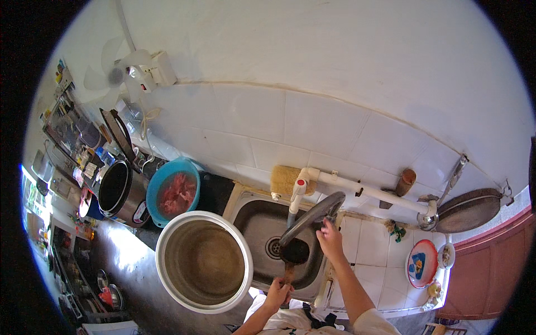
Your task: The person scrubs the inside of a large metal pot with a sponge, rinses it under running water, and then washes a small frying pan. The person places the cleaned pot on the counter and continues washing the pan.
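My left hand (278, 293) grips the wooden handle (289, 273) of a ladle. Its dark round bowl (295, 252) is over the stainless steel sink (259, 217), near the drain (274, 247). My right hand (331, 240) is at the knob side of a grey metal lid (312, 220), tilted almost edge-on above the sink. The lid's lower end partly overlaps the ladle bowl. Above the sink, a white plastic tap (298, 189) with a red mark points down behind the lid. A large aluminium pot (205, 261) overlaps the sink's left side, its inside brownish.
A blue basin (151, 201) holds raw meat (178, 194) in liquid, beside an open-topped steel cooker (136, 192). A fan (115, 75) is at upper left. Right of the sink, the tiled counter (368, 255) bears a red-rimmed dish (429, 251); a pan (469, 210) hangs above.
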`<state>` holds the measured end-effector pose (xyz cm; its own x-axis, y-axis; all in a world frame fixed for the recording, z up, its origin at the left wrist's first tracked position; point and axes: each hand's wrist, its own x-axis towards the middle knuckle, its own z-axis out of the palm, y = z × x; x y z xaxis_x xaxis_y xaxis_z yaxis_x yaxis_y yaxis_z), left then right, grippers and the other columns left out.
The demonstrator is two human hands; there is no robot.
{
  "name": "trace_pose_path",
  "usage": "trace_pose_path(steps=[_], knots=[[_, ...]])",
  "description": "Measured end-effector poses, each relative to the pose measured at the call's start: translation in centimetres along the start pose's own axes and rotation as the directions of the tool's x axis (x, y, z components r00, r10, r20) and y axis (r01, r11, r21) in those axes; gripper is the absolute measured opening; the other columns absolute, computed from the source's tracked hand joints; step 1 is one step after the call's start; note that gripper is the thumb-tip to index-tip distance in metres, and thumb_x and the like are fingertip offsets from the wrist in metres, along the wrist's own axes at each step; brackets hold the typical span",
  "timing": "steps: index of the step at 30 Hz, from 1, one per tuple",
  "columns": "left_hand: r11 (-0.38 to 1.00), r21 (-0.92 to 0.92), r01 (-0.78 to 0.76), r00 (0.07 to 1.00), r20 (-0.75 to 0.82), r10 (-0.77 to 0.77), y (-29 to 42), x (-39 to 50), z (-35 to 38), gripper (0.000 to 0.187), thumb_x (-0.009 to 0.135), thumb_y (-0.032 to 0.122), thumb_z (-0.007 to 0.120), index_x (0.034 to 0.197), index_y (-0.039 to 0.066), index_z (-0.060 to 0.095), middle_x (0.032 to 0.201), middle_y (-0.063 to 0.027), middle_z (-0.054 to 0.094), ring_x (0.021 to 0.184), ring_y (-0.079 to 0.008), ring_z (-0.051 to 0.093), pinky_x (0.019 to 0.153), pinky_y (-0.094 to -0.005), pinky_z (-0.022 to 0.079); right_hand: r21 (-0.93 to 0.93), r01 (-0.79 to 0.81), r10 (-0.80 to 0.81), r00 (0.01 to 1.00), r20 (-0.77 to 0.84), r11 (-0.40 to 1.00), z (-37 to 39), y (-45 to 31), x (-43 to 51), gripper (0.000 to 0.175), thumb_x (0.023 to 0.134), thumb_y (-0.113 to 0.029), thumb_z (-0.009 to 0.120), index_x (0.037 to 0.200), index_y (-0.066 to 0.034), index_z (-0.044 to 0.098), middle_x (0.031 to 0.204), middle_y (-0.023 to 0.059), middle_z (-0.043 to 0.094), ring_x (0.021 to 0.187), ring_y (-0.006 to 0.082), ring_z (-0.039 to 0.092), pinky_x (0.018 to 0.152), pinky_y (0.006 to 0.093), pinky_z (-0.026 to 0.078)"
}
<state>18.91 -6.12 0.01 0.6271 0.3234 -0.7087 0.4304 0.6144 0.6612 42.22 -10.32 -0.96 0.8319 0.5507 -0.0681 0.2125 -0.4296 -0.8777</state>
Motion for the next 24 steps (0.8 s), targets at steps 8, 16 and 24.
trace_pose_path(steps=[8, 16, 24], knots=[[0.950, -0.228, -0.211, 0.977, -0.045, 0.206, 0.0, -0.4, 0.4, 0.014, 0.087, 0.008, 0.041, 0.098, 0.005, 0.032, 0.063, -0.0071, 0.046, 0.039, -0.0111, 0.037, 0.033, -0.0243, 0.026, -0.426, 0.073, -0.012, 0.990, 0.143, 0.902, 3.6, 0.4, 4.9, 0.035, 0.079, -0.016, 0.054, 0.111, -0.0025, 0.051, 0.096, 0.0226, 0.057, 0.091, 0.0367, 0.054, 0.074, 0.0410, 0.044], [0.939, -0.264, -0.223, 0.975, -0.055, 0.216, -0.4, 0.4, 0.0, 0.016, 0.086, 0.007, 0.041, 0.099, 0.005, 0.032, 0.067, -0.0072, 0.047, 0.038, -0.0107, 0.038, 0.031, -0.0234, 0.026, -0.365, 0.221, -0.163, 0.970, 0.181, 0.904, 3.7, 0.7, 4.4, 0.036, 0.080, -0.012, 0.051, 0.114, -0.0017, 0.047, 0.106, 0.0217, 0.053, 0.099, 0.0358, 0.050, 0.081, 0.0382, 0.042], [0.965, -0.117, -0.236, 0.968, -0.113, 0.223, -1.4, 0.8, -0.1, 0.020, 0.085, 0.007, 0.045, 0.101, 0.005, 0.033, 0.065, -0.0066, 0.047, 0.043, -0.0121, 0.042, 0.035, -0.0261, 0.033, -0.270, 0.391, -0.457, 0.851, -0.257, 0.880, 4.4, -1.5, 1.2, 0.012, 0.078, -0.011, 0.052, 0.081, 0.0004, 0.054, 0.078, 0.0184, 0.054, 0.072, 0.0343, 0.055, 0.065, 0.0425, 0.044]])
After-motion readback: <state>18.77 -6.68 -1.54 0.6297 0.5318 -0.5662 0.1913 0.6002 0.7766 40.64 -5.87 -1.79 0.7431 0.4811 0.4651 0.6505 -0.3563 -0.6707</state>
